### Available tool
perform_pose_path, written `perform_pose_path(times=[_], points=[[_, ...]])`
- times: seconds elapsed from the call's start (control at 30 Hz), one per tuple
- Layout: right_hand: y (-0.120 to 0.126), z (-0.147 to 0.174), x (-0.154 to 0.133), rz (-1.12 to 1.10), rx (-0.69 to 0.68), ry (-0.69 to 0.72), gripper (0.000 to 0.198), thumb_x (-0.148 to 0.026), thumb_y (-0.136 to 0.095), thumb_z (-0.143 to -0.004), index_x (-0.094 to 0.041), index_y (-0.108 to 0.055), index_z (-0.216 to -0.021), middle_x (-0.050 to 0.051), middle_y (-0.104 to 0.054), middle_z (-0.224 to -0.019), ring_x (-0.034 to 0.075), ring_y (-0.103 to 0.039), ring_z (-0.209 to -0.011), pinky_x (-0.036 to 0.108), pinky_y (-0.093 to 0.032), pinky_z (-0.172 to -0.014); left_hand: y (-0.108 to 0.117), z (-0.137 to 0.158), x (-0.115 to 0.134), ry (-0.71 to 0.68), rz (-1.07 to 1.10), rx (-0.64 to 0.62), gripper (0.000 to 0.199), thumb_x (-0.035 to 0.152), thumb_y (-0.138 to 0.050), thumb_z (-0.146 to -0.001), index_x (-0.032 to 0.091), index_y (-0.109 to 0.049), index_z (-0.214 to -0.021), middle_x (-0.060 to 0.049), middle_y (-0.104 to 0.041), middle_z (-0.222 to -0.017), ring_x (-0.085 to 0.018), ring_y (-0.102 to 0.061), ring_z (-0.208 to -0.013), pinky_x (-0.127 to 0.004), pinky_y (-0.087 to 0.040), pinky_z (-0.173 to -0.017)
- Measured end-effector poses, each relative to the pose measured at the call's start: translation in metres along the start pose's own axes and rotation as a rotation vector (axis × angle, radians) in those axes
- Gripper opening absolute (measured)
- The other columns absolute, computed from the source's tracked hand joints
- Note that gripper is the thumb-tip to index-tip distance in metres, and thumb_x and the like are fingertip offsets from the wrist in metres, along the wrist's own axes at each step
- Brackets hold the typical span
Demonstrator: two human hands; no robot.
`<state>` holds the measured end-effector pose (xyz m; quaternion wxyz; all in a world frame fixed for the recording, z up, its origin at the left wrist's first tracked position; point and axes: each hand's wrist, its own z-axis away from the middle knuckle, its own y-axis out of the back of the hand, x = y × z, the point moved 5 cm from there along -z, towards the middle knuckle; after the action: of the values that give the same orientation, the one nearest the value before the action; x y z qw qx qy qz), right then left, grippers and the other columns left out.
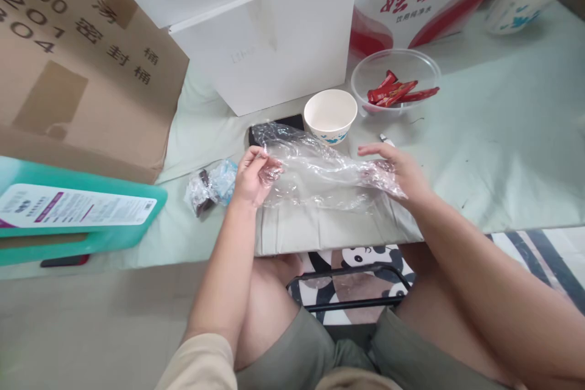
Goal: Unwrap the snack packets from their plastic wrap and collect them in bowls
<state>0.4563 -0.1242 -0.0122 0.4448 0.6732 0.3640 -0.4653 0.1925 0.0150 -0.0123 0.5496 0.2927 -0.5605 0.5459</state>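
A sheet of clear plastic wrap (315, 170) stretches between my two hands above the table's front edge. My left hand (256, 177) pinches its left end between thumb and fingers. On the other side, my right hand (393, 173) has the crumpled right end gathered at its fingers, with the index finger stretched out. Just beyond the wrap stands a white paper bowl (329, 111) with blue marks, beside a dark flat object (292, 123) partly under the film. Left of my left hand lies a crumpled clear-wrapped bundle (201, 192), dark and blue inside.
A clear plastic bowl (397, 61) holds several red peppers (397, 92). White boxes (292, 30) and a red-and-white carton (425, 6) line the back. At left are a large cardboard box (91, 91) and a green jug (150, 207). Paper cups (516, 3) stand far right.
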Motion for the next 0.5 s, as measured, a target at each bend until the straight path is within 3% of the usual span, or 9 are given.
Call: perform_pose_path(times=[0.1,0.23,0.3,0.4,0.5], points=[[0.007,-0.001,-0.002,-0.029,0.173,0.007,0.006,-0.018,-0.067,-0.074,-0.024,-0.069,-0.074,0.006,-0.070,-0.106,0.020,-0.066,-0.080,0.034,-0.055,-0.060,0.005,0.001,0.003,0.015,0.006,-0.007,0.033,0.025,-0.079,-0.066,0.021,-0.048,-0.075,0.003,-0.072,-0.063,-0.013,-0.069,-0.051,-0.017,-0.050,-0.045],[0.016,0.001,0.002,-0.179,0.363,-0.091,0.005,-0.020,-0.062,-0.076,-0.023,-0.064,-0.074,0.003,-0.068,-0.105,0.011,-0.053,-0.058,0.027,-0.043,-0.047,0.011,0.000,0.000,0.037,-0.056,-0.031,0.033,0.028,-0.081,-0.069,0.022,-0.051,-0.081,0.003,-0.074,-0.067,-0.012,-0.071,-0.055,-0.015,-0.050,-0.046],[0.014,0.000,0.005,-0.187,0.304,-0.129,0.015,-0.026,-0.067,-0.078,-0.027,-0.065,-0.092,0.003,-0.068,-0.109,0.012,-0.056,-0.060,0.027,-0.043,-0.047,0.012,0.000,-0.001,0.035,-0.081,-0.048,0.037,0.028,-0.080,-0.071,0.024,-0.056,-0.099,0.003,-0.074,-0.070,-0.013,-0.072,-0.057,-0.015,-0.049,-0.046],[0.008,-0.002,0.001,-0.081,0.123,-0.036,0.044,-0.034,-0.080,-0.074,-0.031,-0.062,-0.113,0.006,-0.065,-0.123,0.022,-0.069,-0.091,0.035,-0.057,-0.069,0.010,0.001,-0.003,0.071,-0.118,-0.069,0.063,0.027,-0.078,-0.072,0.025,-0.052,-0.129,0.003,-0.074,-0.072,-0.014,-0.073,-0.060,-0.016,-0.051,-0.050],[0.008,-0.001,-0.004,-0.016,0.109,0.048,0.029,-0.045,-0.080,-0.077,-0.026,-0.067,-0.096,0.007,-0.068,-0.121,0.024,-0.068,-0.107,0.039,-0.057,-0.086,0.009,0.001,-0.008,0.171,-0.155,-0.062,0.064,0.032,-0.079,-0.070,0.018,-0.057,-0.129,0.004,-0.070,-0.062,-0.013,-0.069,-0.053,-0.018,-0.050,-0.049]])
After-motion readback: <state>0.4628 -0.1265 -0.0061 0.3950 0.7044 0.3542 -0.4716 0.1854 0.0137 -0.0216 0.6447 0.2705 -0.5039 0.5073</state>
